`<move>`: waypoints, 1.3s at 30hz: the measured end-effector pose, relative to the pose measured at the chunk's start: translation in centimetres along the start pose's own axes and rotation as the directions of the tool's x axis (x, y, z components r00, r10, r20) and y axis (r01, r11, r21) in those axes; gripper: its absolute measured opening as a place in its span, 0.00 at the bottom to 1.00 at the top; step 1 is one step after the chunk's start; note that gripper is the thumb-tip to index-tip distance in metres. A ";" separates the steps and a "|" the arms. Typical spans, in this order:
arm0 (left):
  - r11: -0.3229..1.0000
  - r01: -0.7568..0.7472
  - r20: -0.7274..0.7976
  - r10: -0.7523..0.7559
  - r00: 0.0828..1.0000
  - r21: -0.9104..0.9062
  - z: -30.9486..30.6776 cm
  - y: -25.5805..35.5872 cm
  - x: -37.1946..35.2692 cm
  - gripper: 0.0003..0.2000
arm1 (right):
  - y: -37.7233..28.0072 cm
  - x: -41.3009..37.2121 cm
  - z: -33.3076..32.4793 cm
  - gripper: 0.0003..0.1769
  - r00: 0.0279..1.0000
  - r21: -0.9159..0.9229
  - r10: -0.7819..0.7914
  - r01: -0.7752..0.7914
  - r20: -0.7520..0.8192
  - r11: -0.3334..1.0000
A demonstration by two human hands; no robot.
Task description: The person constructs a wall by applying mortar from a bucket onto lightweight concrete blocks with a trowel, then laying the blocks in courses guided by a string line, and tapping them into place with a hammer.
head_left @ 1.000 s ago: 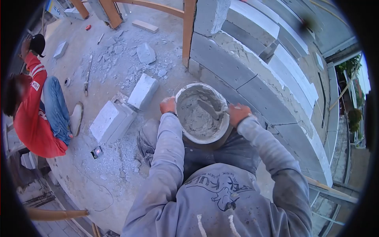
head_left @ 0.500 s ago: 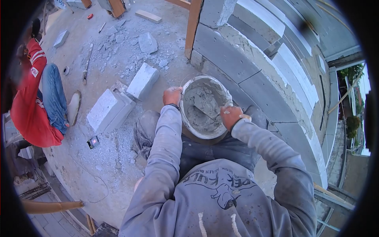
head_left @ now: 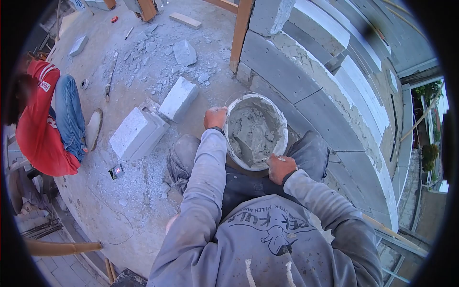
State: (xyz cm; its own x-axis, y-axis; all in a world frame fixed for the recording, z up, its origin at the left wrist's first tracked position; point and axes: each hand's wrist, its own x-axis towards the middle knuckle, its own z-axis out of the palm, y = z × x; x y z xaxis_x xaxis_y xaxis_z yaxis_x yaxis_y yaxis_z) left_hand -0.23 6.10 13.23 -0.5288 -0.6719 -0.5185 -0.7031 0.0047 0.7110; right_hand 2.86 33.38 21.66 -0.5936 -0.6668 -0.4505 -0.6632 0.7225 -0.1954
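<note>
A round bucket (head_left: 283,125) with a mortar-smeared rim sits between my knees, tilted slightly towards me. Wet grey mortar (head_left: 258,125) fills much of it. My left hand (head_left: 215,117) is closed on the bucket's left rim. At the near right rim, my right hand (head_left: 281,169) is closed around the handle of what looks like a trowel. Its blade lies in the mortar, largely covered, and the handle is hidden by my fingers.
Right of me curves a low wall of grey blocks (head_left: 306,115). Two pale blocks (head_left: 134,131) (head_left: 179,99) lie to the left among rubble (head_left: 153,55). A brush-like tool (head_left: 108,91) lies beyond. A person in a red top (head_left: 43,124) sits at far left.
My right hand has moved down and towards me along the bucket's rim, turning the tool in the mortar. My left hand keeps its hold. The whole view has shifted slightly.
</note>
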 end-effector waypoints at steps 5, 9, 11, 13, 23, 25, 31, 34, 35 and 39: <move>0.999 -0.039 0.056 0.041 0.998 -0.036 1.4 -2.6 3.0 0.20 | -1.3 1.2 -2.3 0.13 0.992 0.201 0.123 -0.127 0.030 0.971; 0.947 0.007 0.108 0.030 0.994 -0.322 1.8 -3.3 3.6 0.21 | -0.6 2.9 -2.0 0.13 0.907 0.629 0.202 -0.405 0.370 0.664; 0.821 0.178 0.227 -0.061 0.972 -0.542 0.0 -0.8 0.2 0.21 | 1.7 3.9 0.9 0.10 0.933 0.848 0.182 -0.358 0.311 0.391; 0.793 0.179 0.186 -0.084 0.979 -0.583 -0.4 -0.8 -0.1 0.20 | 1.6 3.2 -1.6 0.09 0.928 0.882 0.234 -0.355 0.291 0.310; 0.955 -0.131 -0.141 0.095 0.985 -0.268 1.8 -5.5 5.8 0.17 | 1.0 2.1 -12.4 0.10 0.954 0.986 0.250 0.161 -0.164 0.032; 0.945 -0.173 -0.151 0.134 0.979 -0.279 1.6 -3.8 5.6 0.17 | 1.3 4.6 -13.4 0.11 0.939 0.971 0.247 0.227 -0.238 0.073; 0.701 -0.708 -0.470 0.598 0.649 -0.087 -6.3 8.7 0.7 0.17 | -0.5 11.8 -15.7 0.15 0.787 0.929 0.526 0.370 -0.321 0.013; 0.515 -0.857 -0.482 0.754 0.446 0.012 -10.5 18.2 -3.4 0.18 | 0.1 16.0 -15.0 0.30 0.640 0.929 0.680 0.175 -0.358 0.325; 0.502 -0.864 -0.483 0.762 0.432 0.019 -11.3 20.7 -4.8 0.18 | -0.2 16.2 -15.5 0.30 0.635 0.928 0.680 0.190 -0.366 0.321; 0.381 -0.906 -0.425 0.800 0.423 -0.186 -12.4 23.4 -6.9 0.19 | -2.4 15.4 -17.8 0.30 0.603 0.896 0.689 0.105 -0.402 0.431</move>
State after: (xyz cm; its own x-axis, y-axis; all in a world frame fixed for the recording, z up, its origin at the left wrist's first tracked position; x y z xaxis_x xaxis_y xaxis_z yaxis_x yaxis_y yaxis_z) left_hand -7.20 1.66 39.33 -0.5841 -0.5957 0.5513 0.2998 0.4728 0.8286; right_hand -12.82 18.15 30.64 -0.9982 0.0224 -0.0557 0.0600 0.4053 -0.9122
